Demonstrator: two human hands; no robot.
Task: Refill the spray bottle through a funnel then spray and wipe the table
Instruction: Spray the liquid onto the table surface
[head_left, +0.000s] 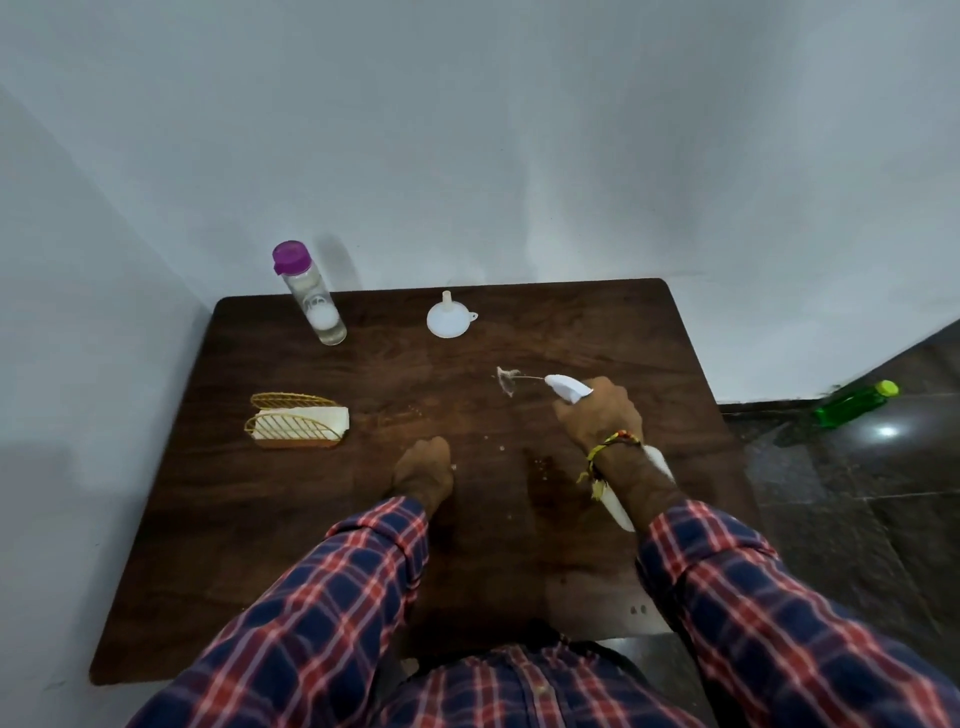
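In the head view, a dark wood-grain counter stands against a pale wall, and two arms in red, white and navy plaid sleeves reach over it from the near edge. The right hand is wrapped tight around a white spray bottle, tilted with its nozzle pointing left and slightly away; the bottle's body runs back under the wrist and shows again below the forearm. A thin jet leaves the nozzle and ends in a small wet splash on the counter just left of it. A yellow thread band circles that wrist. The left hand rests on the counter near the middle, fingers curled in to a loose fist, holding nothing that can be seen.

At the far edge, a white funnel sits mouth-down with its spout up, well apart from both hands. Farther left, a clear bottle with a purple cap stands upright at the back left corner, with a little liquid in its base. On the left side, a gold wire napkin holder carries white napkins. Small crumbs or droplets dot the counter between the hands. On the dark tiled floor to the right lies a green bottle with a yellow-green cap.
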